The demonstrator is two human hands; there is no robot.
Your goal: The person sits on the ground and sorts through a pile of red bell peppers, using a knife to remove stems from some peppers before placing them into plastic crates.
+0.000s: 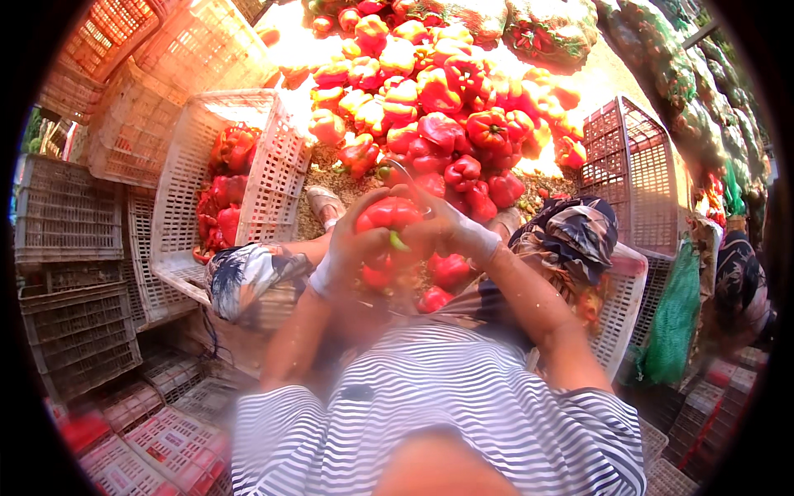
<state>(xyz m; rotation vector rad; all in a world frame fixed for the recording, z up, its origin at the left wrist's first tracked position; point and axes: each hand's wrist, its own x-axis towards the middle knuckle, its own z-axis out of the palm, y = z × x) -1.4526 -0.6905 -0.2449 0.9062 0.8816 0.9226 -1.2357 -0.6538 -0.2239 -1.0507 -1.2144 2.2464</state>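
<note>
Red pepper is gripped by the left hand, the right hand at its three o'clock, grip unclear, with loose peppers heaped at twelve.

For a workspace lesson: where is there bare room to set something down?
Littered ground shows between the white crate at left, left foot and pepper pile; a sunlit patch lies between the pile and sacks at right. Crowded: the pile and stacked crates at far left.

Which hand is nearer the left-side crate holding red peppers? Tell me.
Left. The left hand is apart from the crate, on its right; the right hand is farther off in that direction.
</note>
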